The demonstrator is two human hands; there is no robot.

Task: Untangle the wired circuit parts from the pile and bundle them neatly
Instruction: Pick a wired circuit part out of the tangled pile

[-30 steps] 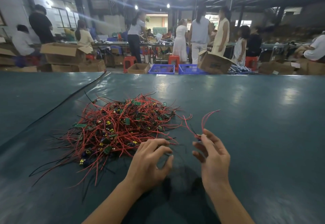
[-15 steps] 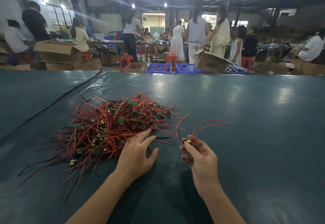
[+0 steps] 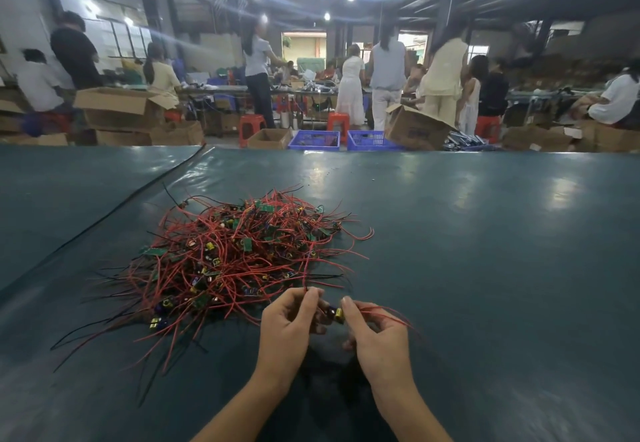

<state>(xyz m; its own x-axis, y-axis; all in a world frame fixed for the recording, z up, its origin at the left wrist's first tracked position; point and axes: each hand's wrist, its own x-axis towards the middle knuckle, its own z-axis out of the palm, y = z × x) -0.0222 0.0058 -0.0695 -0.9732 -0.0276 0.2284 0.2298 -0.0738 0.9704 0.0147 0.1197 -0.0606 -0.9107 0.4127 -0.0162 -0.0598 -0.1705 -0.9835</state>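
A tangled pile of wired circuit parts [image 3: 235, 254], red and black wires with small green boards and yellow-blue components, lies on the dark green table [image 3: 485, 251] left of centre. My left hand [image 3: 287, 327] pinches a red wire that runs up into the pile's near right edge. My right hand [image 3: 377, 337] pinches one circuit part [image 3: 335, 313] by its small yellow and dark component, its red wires trailing to the right over my fingers. Both hands sit close together just in front of the pile.
A black cable or seam [image 3: 138, 195] runs diagonally across the table's left side. Beyond the far edge stand cardboard boxes [image 3: 415, 128], blue crates [image 3: 317, 139], red stools and several people at other tables.
My left hand has left the table beside the pile and taken a red wire. My right hand moved left toward it with its circuit part, whose wires now trail right.
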